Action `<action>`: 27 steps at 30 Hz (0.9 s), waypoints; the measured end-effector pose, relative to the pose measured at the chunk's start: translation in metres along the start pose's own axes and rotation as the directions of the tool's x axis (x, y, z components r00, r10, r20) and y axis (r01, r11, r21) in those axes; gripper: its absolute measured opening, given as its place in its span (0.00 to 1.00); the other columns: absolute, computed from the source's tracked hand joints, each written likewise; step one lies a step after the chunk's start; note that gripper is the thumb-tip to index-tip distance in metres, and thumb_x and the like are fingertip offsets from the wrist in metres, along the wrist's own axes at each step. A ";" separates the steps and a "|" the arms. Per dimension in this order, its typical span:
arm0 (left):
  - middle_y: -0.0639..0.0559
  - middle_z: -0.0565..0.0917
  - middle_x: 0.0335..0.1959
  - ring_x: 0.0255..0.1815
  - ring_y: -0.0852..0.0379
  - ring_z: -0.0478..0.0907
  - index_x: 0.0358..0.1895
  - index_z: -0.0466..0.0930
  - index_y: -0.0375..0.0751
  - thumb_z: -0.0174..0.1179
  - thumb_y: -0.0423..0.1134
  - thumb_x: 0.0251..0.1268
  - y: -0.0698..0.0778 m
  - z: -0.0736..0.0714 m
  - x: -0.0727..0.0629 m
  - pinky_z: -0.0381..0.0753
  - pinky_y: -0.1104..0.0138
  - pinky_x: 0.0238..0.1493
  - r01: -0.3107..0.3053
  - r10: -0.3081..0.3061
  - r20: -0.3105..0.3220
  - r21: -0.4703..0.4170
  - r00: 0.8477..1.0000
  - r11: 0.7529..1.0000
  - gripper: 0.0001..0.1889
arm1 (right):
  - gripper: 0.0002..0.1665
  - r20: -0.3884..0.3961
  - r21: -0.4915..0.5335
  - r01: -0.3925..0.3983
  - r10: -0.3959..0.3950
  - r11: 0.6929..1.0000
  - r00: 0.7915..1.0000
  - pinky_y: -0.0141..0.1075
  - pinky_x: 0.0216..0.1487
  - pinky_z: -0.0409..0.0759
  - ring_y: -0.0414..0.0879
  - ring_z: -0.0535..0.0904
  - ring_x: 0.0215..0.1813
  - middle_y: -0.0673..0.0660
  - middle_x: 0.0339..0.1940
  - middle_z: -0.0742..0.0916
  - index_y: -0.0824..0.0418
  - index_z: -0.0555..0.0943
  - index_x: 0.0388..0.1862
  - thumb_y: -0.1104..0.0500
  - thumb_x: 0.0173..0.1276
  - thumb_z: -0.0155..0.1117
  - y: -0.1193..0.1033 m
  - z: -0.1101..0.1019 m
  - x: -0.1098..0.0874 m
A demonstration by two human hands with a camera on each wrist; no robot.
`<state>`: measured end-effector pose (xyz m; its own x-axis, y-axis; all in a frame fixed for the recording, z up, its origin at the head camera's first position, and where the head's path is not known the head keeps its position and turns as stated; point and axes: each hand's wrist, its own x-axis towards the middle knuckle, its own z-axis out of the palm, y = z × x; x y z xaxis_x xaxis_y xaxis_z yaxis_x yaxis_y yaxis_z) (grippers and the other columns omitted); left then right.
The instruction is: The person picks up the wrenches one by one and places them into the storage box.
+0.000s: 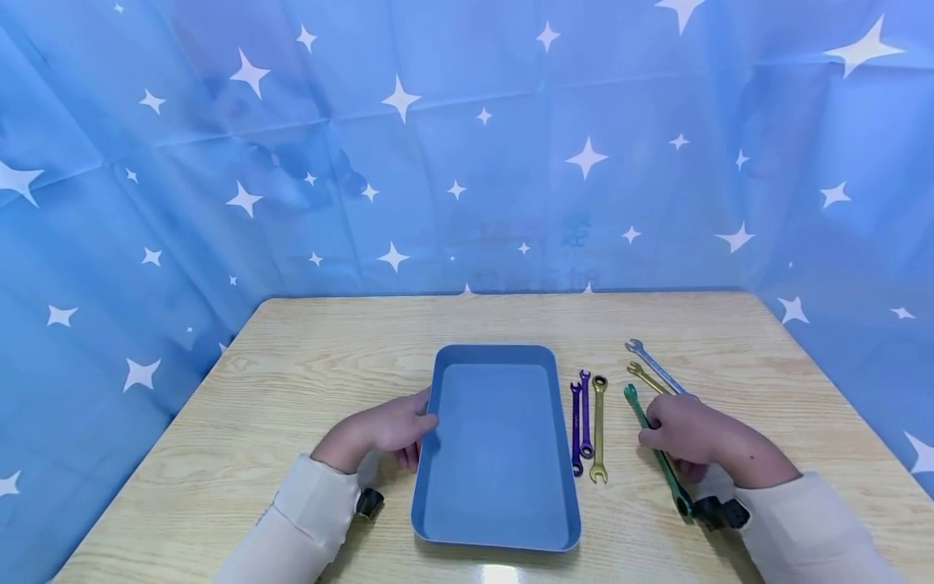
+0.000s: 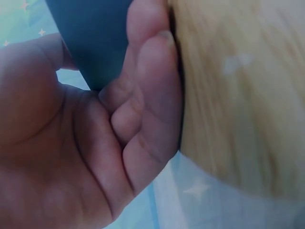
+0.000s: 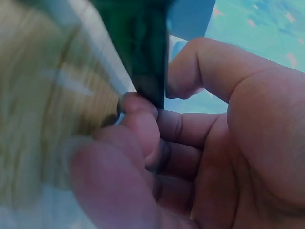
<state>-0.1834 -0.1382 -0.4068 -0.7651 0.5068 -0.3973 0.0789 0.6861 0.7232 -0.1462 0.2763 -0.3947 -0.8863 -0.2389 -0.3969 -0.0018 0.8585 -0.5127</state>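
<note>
A blue rectangular tray lies on the table, and my left hand holds its left side. The left thumb rests over the rim while the fingers are on the outer side; in the left wrist view the tray wall stands between thumb and fingers. To the right of the tray, my right hand pinches a green combination wrench by its middle. In the right wrist view the green wrench sits between the thumb and curled fingers. The right hand partly covers a gold wrench and a silver wrench.
Just right of the tray, two purple wrenches, one outer and one inner, lie beside a longer gold wrench. Behind the wooden table hangs a blue curtain with white stars.
</note>
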 end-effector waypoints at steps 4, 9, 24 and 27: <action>0.44 0.85 0.21 0.19 0.48 0.83 0.82 0.41 0.48 0.39 0.41 0.76 -0.002 0.000 0.000 0.85 0.57 0.23 0.002 -0.002 0.003 -0.001 1.000 1.000 0.34 | 0.18 0.012 0.019 0.078 -0.078 0.997 0.997 0.35 0.17 0.74 0.42 0.71 0.11 0.50 0.10 0.73 0.59 0.67 0.21 0.61 0.73 0.56 -0.001 0.000 0.000; 0.44 0.85 0.21 0.19 0.48 0.83 0.82 0.42 0.48 0.40 0.42 0.76 -0.003 0.000 0.001 0.85 0.57 0.24 0.011 -0.011 0.000 0.005 1.000 1.000 0.34 | 0.17 -0.010 0.057 0.186 -0.186 0.981 0.983 0.35 0.18 0.72 0.45 0.75 0.11 0.50 0.09 0.76 0.58 0.66 0.24 0.61 0.75 0.51 -0.005 -0.002 0.002; 0.44 0.85 0.21 0.19 0.48 0.83 0.81 0.44 0.47 0.40 0.42 0.76 -0.001 -0.001 0.002 0.84 0.57 0.23 0.022 -0.022 -0.007 0.016 1.000 1.000 0.33 | 0.16 -0.142 0.321 0.260 -0.225 0.911 0.964 0.37 0.16 0.73 0.56 0.81 0.22 0.56 0.14 0.76 0.62 0.64 0.28 0.59 0.79 0.45 -0.032 -0.006 -0.003; 0.44 0.85 0.21 0.19 0.48 0.83 0.82 0.44 0.48 0.40 0.42 0.76 -0.002 -0.001 0.003 0.85 0.57 0.23 0.019 -0.019 -0.006 0.015 1.000 1.000 0.33 | 0.15 -0.169 0.343 0.261 -0.214 0.903 0.962 0.40 0.18 0.76 0.56 0.82 0.23 0.56 0.15 0.77 0.63 0.65 0.30 0.58 0.79 0.47 -0.039 -0.004 -0.006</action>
<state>-0.1861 -0.1386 -0.4086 -0.7705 0.4904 -0.4073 0.0738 0.7033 0.7070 -0.1426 0.2465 -0.3690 -0.9304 -0.3371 -0.1438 -0.0740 0.5571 -0.8272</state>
